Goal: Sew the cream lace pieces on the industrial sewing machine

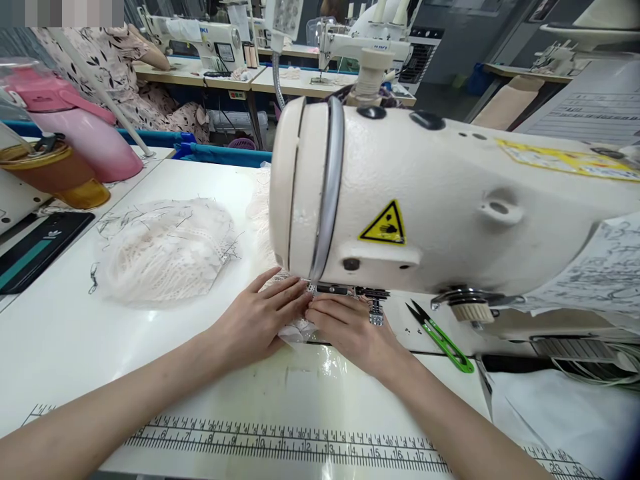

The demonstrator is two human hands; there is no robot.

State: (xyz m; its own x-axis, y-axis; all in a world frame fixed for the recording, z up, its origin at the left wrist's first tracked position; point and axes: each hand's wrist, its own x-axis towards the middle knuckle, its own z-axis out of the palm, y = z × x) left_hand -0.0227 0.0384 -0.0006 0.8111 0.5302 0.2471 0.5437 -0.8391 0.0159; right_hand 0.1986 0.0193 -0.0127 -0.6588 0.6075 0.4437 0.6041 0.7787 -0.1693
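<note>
A cream sewing machine head (430,207) stands over the work, hiding the needle. Beneath its left end lies a piece of pale lace fabric (296,332), much of it covered by my hands and the machine. My left hand (253,320) rests on this lace, palm down, its fingers stretched toward the needle area. Close against it, my right hand (355,330) has its fingers bent and pressed together at the fabric's edge, just below the presser foot area. The two hands' fingertips nearly meet.
Left on the white table lies a lace pile (165,253) with loose dark threads. Green thread snips (443,337) lie right of my right hand. A phone (43,250), an amber cup (55,167) and a pink bottle (75,120) stand far left. A person (110,73) sits behind.
</note>
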